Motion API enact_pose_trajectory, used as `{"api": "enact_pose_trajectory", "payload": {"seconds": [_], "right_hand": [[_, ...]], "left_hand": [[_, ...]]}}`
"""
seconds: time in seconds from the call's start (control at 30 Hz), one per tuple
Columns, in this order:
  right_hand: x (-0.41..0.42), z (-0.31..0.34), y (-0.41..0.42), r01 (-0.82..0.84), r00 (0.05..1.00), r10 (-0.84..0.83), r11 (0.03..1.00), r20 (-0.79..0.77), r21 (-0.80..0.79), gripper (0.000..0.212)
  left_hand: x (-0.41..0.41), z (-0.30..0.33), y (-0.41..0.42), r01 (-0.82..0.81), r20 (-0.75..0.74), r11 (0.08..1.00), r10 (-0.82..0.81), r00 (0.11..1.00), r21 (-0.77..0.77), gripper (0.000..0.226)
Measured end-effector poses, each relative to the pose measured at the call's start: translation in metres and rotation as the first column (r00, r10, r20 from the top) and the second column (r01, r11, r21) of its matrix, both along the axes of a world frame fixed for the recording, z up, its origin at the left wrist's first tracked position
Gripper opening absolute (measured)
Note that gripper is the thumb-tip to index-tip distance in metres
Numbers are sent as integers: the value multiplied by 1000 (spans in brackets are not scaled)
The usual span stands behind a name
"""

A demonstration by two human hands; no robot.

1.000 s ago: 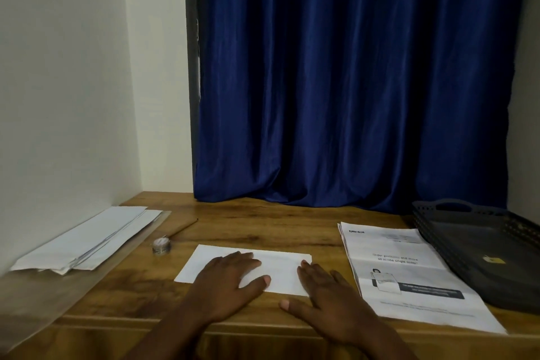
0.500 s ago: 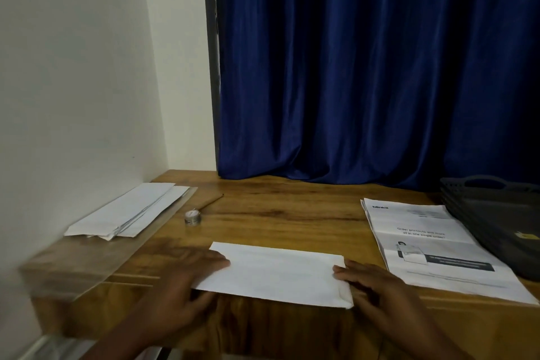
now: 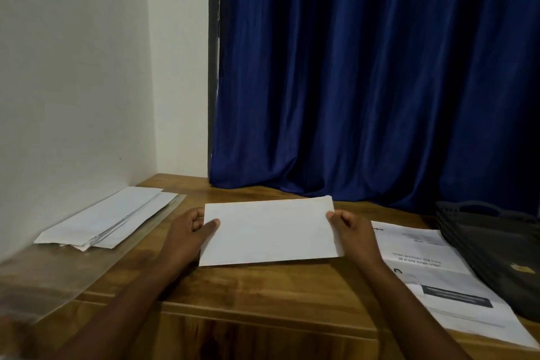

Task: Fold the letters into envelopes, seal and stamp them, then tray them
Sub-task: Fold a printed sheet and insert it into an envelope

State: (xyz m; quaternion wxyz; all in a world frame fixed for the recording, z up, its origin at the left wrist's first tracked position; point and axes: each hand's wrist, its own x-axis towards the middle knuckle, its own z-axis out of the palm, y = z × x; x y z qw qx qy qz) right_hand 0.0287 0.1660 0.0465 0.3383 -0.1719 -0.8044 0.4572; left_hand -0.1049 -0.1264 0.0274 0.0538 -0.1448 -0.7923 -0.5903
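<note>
A white envelope point(image 3: 270, 232) is held up in front of the person, over the middle of the wooden desk point(image 3: 263, 286), its blank face toward the camera and its long edges roughly level. The left hand point(image 3: 187, 238) grips its left short edge: the thumb lies across the front face near the upper left corner, and the other fingers are curled behind the paper, so only their knuckles show past the edge. The right hand point(image 3: 355, 232) grips the right short edge in the same way, thumb tip on the front near the upper right corner and the rest of the fingers curled round the back, out of sight. Whether the envelope's lower edge touches the desk cannot be told. To the left, against the wall, a loose stack of white envelopes point(image 3: 108, 221) lies on a clear plastic sleeve point(image 3: 58, 278) that runs toward the near edge of the desk. To the right of the held envelope a printed sheet point(image 3: 438, 278) lies flat, its text upside down from this view. Just beyond it, at the right edge, sits a dark plastic tray point(image 3: 491, 240) with a small yellow scrap point(image 3: 521, 267) inside. A blue curtain point(image 3: 365, 82) hangs behind the desk.
</note>
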Motion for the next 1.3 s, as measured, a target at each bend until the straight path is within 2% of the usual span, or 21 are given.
{"api": "enact_pose_trajectory", "payload": {"seconds": [0.1, 0.17, 0.2, 0.3, 0.37, 0.43, 0.57, 0.67, 0.73, 0.87, 1.0, 1.17, 1.3], "right_hand": [[-41, -16, 14, 92, 981, -104, 993, 165, 80, 34], [-56, -26, 22, 146, 926, -222, 957, 306, 252, 28], [-60, -30, 26, 154, 898, -270, 932, 347, 327, 32], [-69, -37, 33, 126, 880, -304, 889, 364, 440, 38], [-71, -40, 34, 85, 865, -314, 860, 391, 503, 30], [-73, -42, 34, 68, 860, -320, 844, 398, 531, 20], [-75, -48, 33, 99, 859, -366, 804, 358, 586, 17], [-72, -48, 32, 77, 861, -358, 793, 361, 604, 18], [-70, -49, 32, 57, 867, -345, 785, 359, 617, 19], [-69, -50, 33, 19, 874, -323, 769, 363, 638, 21], [-71, -49, 35, -15, 879, -283, 788, 384, 616, 21], [-71, -49, 35, -30, 877, -261, 807, 403, 589, 19], [-70, -46, 34, -67, 878, -213, 832, 428, 551, 18]], "left_hand": [[-13, -6, 16, -82, -76, 989, 73, 994, -120, 46], [-15, -12, 23, -98, -130, 982, 77, 988, -162, 42], [-15, -15, 26, -106, -161, 977, 77, 984, -183, 42], [-21, -26, 28, -113, -266, 944, 27, 964, -311, 55], [-22, -30, 29, -149, -293, 883, 13, 956, -446, 68], [-17, -31, 31, -206, -334, 840, 31, 942, -503, 64], [-10, -28, 30, -319, -492, 829, 61, 868, -460, 43], [-14, -25, 21, -346, -507, 886, 154, 848, -309, 35], [-18, -20, 11, -379, -453, 890, 236, 860, -255, 42], [-36, -15, -21, -434, -303, 820, 334, 892, -374, 65], [-50, -22, -38, -388, -230, 801, 315, 921, -455, 77], [-53, -23, -34, -406, -259, 795, 318, 912, -450, 57], [-47, -23, -36, -439, -289, 843, 356, 889, -310, 43]]}}
